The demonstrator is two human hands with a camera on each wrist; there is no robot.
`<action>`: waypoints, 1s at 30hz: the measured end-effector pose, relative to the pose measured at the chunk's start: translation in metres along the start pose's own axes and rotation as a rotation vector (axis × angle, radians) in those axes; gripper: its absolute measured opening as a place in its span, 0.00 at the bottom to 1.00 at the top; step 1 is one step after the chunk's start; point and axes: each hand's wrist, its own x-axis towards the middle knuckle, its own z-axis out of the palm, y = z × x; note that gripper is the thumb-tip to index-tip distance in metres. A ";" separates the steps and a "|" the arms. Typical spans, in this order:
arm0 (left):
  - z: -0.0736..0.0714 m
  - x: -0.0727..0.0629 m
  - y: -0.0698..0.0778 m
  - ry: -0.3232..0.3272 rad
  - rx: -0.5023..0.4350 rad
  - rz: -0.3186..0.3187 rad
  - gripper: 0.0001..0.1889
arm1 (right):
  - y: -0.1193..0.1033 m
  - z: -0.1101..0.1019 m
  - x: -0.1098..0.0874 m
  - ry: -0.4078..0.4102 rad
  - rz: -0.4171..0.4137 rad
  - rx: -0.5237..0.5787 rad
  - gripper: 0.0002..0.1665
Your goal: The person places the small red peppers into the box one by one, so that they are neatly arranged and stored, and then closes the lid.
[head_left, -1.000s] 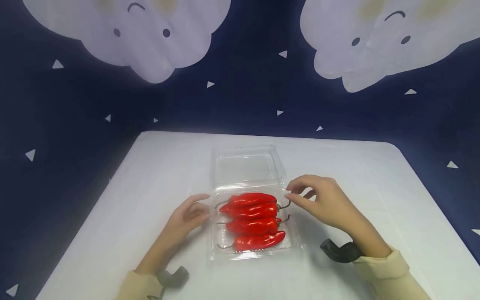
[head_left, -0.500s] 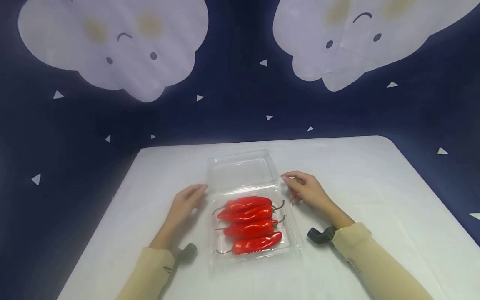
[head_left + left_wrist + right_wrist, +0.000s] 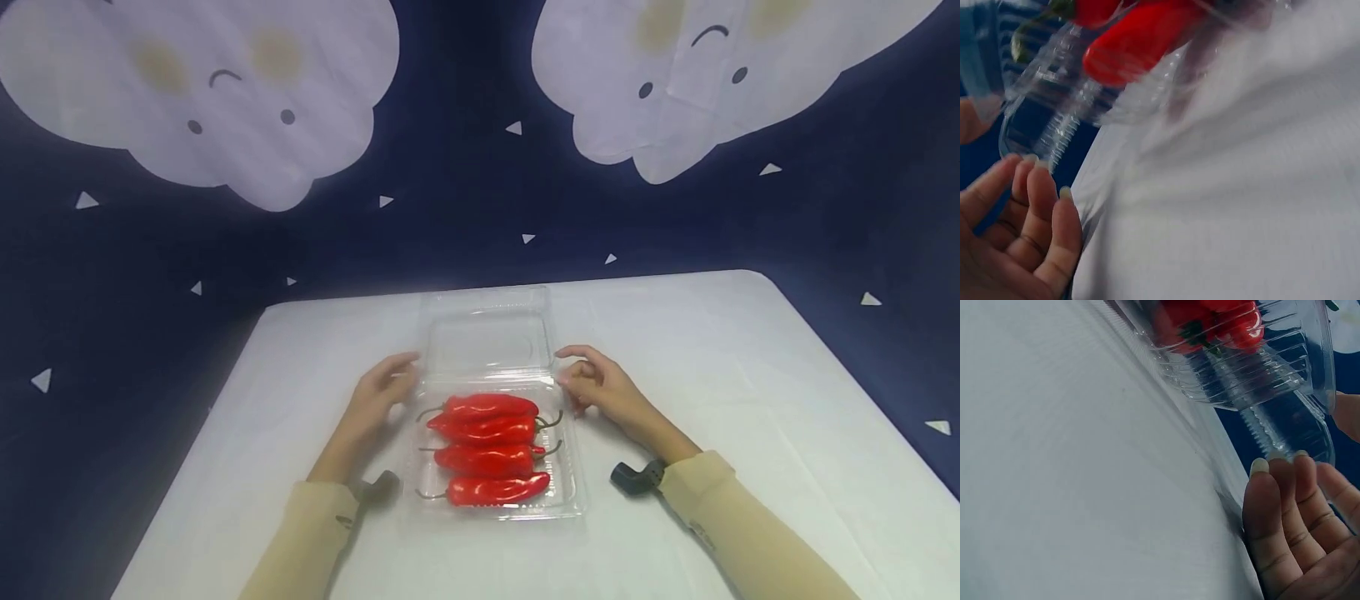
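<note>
A clear plastic clamshell box [image 3: 570, 492] lies with its lid [image 3: 487, 346] folded back toward the far side. Several red peppers [image 3: 487, 460] with thin green stems lie side by side in its base. My left hand [image 3: 372, 398] is at the lid's left side, fingers loosely bent. In the left wrist view, its fingertips [image 3: 1040, 178] come right up to the lid's ribbed edge. My right hand [image 3: 606, 392] stands at the lid's right side, index finger stretched toward it. Seen from the right wrist, those fingertips [image 3: 1261, 469] are right at the lid's edge.
A white cloth [image 3: 712, 375] covers the table. Behind it hangs a dark blue backdrop [image 3: 450, 242] printed with clouds and small triangles. A black curved piece [image 3: 636, 477] sits at the right wrist, and a similar one [image 3: 381, 487] at the left.
Both hands have moved from beside the pepper-filled base to the two sides of the lid. The head view has tilted up and shifted; the peppers stay in the base.
</note>
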 end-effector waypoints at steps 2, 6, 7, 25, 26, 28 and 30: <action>0.000 0.000 0.000 -0.031 -0.047 0.032 0.26 | 0.000 -0.002 -0.002 0.012 -0.034 -0.004 0.31; 0.003 0.002 0.006 -0.058 -0.081 0.122 0.30 | -0.005 -0.006 -0.005 0.079 -0.117 -0.040 0.31; 0.004 0.002 0.007 -0.051 -0.075 0.135 0.31 | -0.007 -0.007 -0.006 0.095 -0.134 -0.054 0.31; 0.014 0.004 0.003 0.089 -0.032 0.203 0.19 | -0.017 -0.008 0.001 0.204 -0.211 -0.148 0.19; 0.015 0.005 0.001 0.089 -0.024 0.205 0.18 | -0.016 -0.008 0.001 0.207 -0.208 -0.150 0.18; 0.016 0.006 -0.002 0.094 -0.006 0.190 0.16 | -0.015 -0.009 0.002 0.213 -0.199 -0.159 0.15; 0.018 0.008 -0.004 0.105 0.020 0.165 0.15 | -0.015 -0.010 0.002 0.214 -0.181 -0.154 0.13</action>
